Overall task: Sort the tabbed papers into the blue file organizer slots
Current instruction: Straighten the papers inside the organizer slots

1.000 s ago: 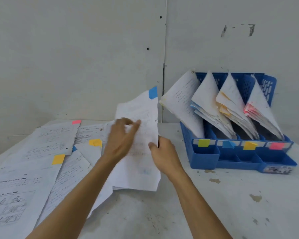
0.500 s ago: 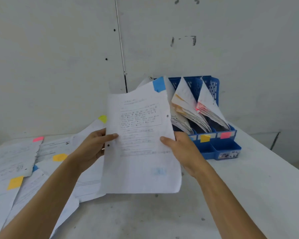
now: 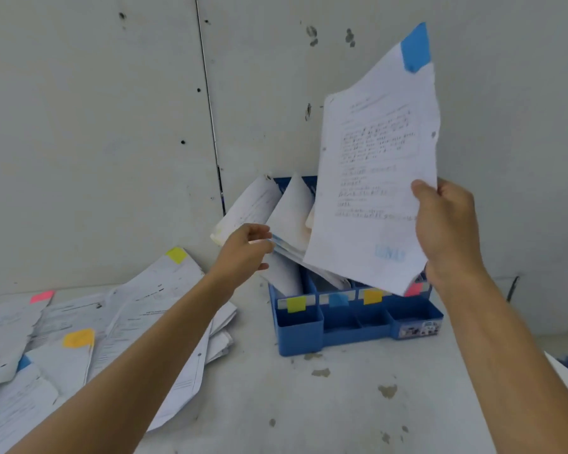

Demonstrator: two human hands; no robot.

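Observation:
My right hand [image 3: 446, 231] pinches the right edge of a white printed sheet [image 3: 371, 191] with a blue tab at its top corner, held upright above the blue file organizer [image 3: 354, 329]. The organizer stands against the wall and its slots carry yellow-green, blue, orange and pink labels. My left hand [image 3: 245, 249] grips the edge of the filed papers [image 3: 292, 221] leaning in the second slot, the one with the blue label. The raised sheet hides the papers in the slots further right.
Loose tabbed papers [image 3: 122, 326] with yellow, orange, pink and blue tabs lie spread over the left part of the white table [image 3: 325, 404]. The wall stands right behind the organizer. The table's right edge runs at the lower right.
My left hand let go of the blue-tabbed sheet and moved to the papers in the organizer. My right hand raised the sheet up and to the right, over the organizer.

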